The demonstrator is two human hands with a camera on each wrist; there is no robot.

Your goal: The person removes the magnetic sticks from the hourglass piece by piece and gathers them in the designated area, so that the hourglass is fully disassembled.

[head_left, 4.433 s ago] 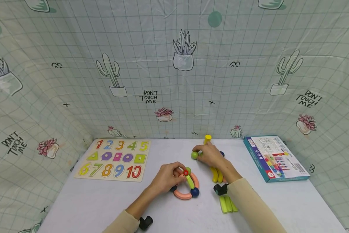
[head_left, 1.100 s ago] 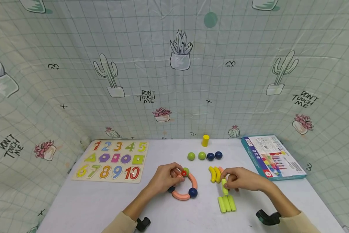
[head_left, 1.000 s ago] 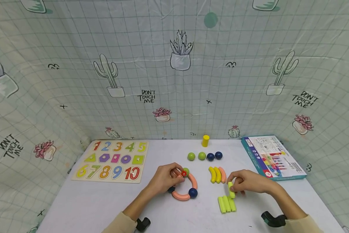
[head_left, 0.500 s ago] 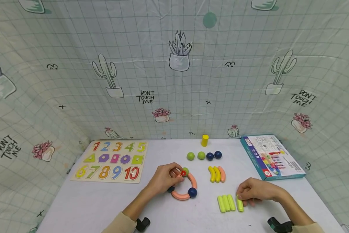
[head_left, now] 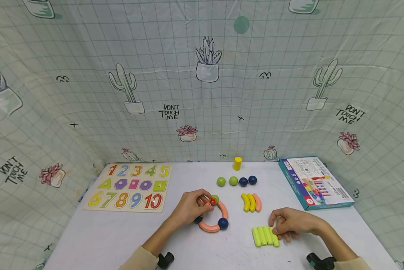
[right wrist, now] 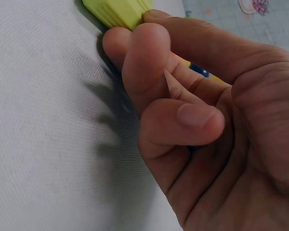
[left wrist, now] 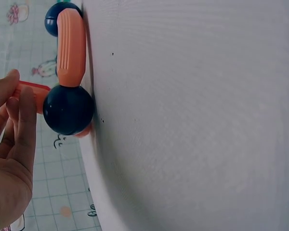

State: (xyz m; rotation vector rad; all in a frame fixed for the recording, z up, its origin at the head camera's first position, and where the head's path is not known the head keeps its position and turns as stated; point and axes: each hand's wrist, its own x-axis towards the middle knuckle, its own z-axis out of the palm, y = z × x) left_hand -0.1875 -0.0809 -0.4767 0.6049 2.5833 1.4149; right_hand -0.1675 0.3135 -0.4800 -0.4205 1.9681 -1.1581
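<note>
In the head view my left hand (head_left: 192, 205) pinches a salmon curved rod with a red end (head_left: 213, 201); in the left wrist view this rod (left wrist: 40, 96) meets a navy ball (left wrist: 69, 109). It belongs to a ring of salmon curved rods (head_left: 210, 227) joined by navy balls (head_left: 223, 224) and a green ball (head_left: 216, 198). My right hand (head_left: 296, 221) pinches the near right light green rod (head_left: 275, 241), which lies against several others in a row (head_left: 262, 237). In the right wrist view only that rod's end (right wrist: 118, 12) shows, at the fingertips.
Beyond the row lie two yellow curved rods (head_left: 249, 202) and a salmon one (head_left: 257, 203). Green balls (head_left: 233, 180) and navy balls (head_left: 243, 182) line up behind, with a yellow cylinder (head_left: 237, 163) upright. A number puzzle board (head_left: 99, 182) lies left, a toy box (head_left: 318, 183) right.
My right hand has brought a light green rod from the ring to the right end of the light green row, then slid it left against the others. My left hand stays at the ring.
</note>
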